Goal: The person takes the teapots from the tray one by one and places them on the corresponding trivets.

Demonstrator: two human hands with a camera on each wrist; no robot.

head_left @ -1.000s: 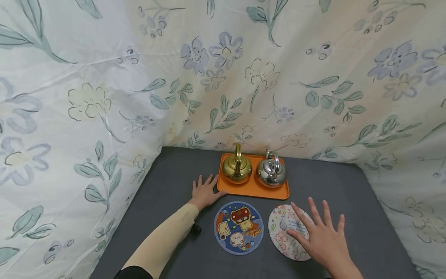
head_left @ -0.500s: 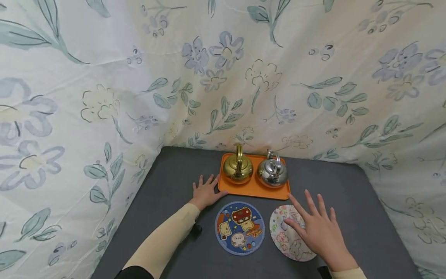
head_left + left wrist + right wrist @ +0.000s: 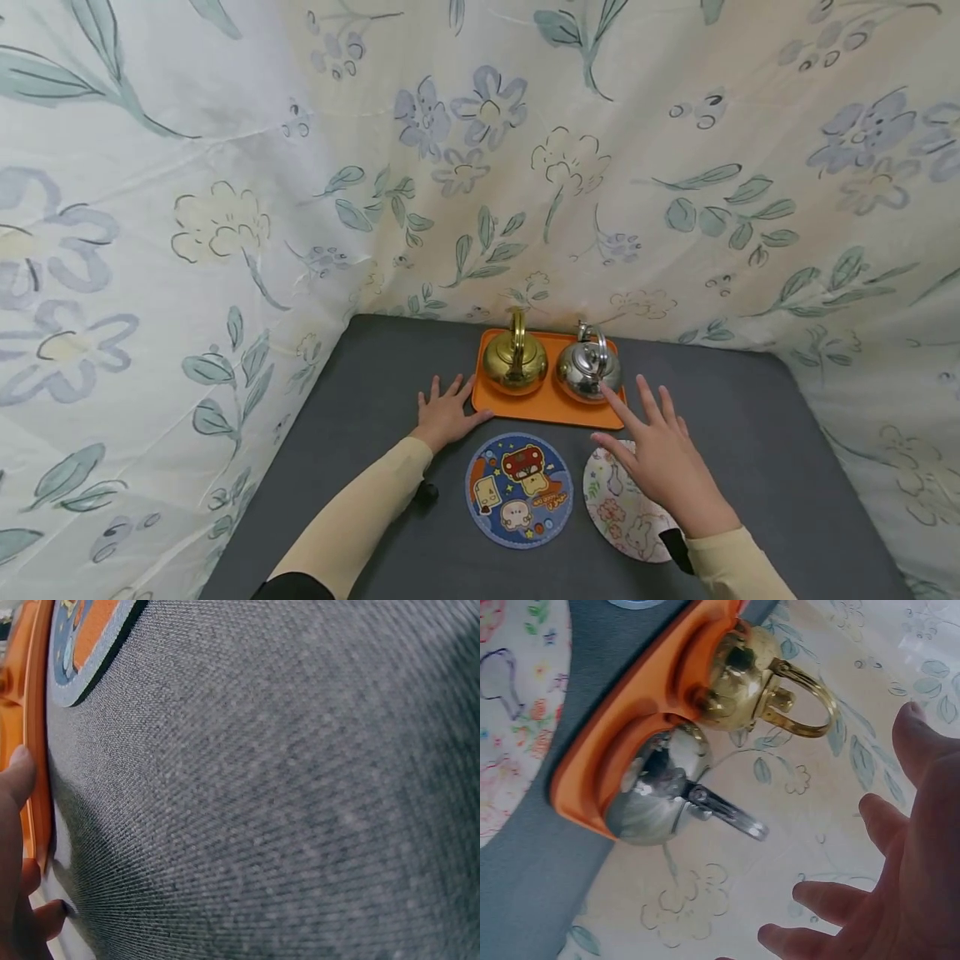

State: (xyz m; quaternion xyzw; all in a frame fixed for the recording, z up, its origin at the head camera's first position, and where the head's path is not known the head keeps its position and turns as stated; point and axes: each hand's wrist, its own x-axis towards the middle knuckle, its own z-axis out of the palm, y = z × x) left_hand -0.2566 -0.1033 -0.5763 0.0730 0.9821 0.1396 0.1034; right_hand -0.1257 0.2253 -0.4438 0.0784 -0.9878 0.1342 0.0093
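nearest lie two flat round mats on the grey woven table (image 3: 360, 392): a blue mat (image 3: 517, 489) with cartoon prints, and just to its right a pale floral mat (image 3: 622, 517), partly covered by the right hand's wrist and sleeve. the right hand (image 3: 660, 462) hovers above this mat with fingers straight and spread, holding nothing, its fingertips near the silver kettle (image 3: 588, 373). the left hand (image 3: 447, 412) lies flat on the table, fingers relaxed and splayed, thumb against the near left edge of the orange tray (image 3: 551, 407). the tray is smooth plastic with a raised rim. on it stand a shiny round brass kettle (image 3: 514, 363) on the left and the silver one on the right, close together, handles upright. behind hangs wrinkled floral cloth (image 3: 480, 167).
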